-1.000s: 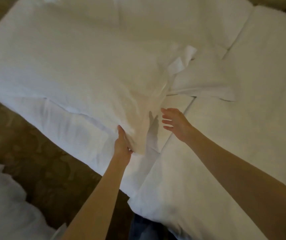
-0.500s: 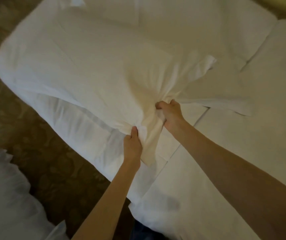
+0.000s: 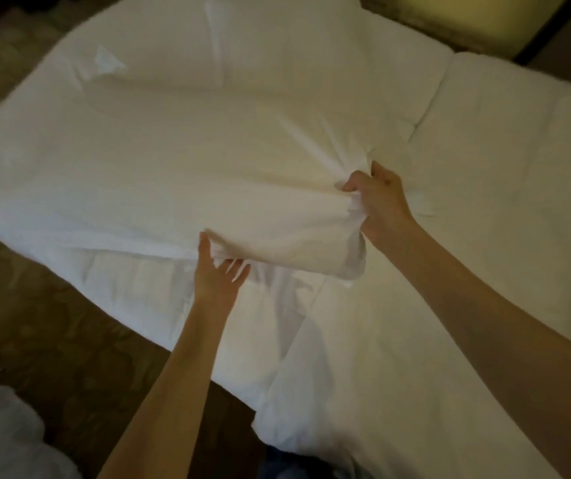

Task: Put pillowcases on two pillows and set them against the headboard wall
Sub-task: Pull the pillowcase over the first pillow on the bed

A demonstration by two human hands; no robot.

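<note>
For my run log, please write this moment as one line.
left hand: gripping white fabric pillowcase edge | right hand: fist bunching same pillowcase | place: white bed | stage: casing, not finished

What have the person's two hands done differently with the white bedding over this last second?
The right hand, open and free a second ago, has closed on a bunch of the pillowcase and drawn it rightward. The left hand has kept its hold on the near edge. The bed looks unchanged.

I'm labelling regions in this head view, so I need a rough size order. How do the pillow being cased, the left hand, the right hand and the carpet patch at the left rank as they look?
1. Pillow
2. Carpet patch
3. Left hand and right hand: these look alike, so I leave them unranked.
</note>
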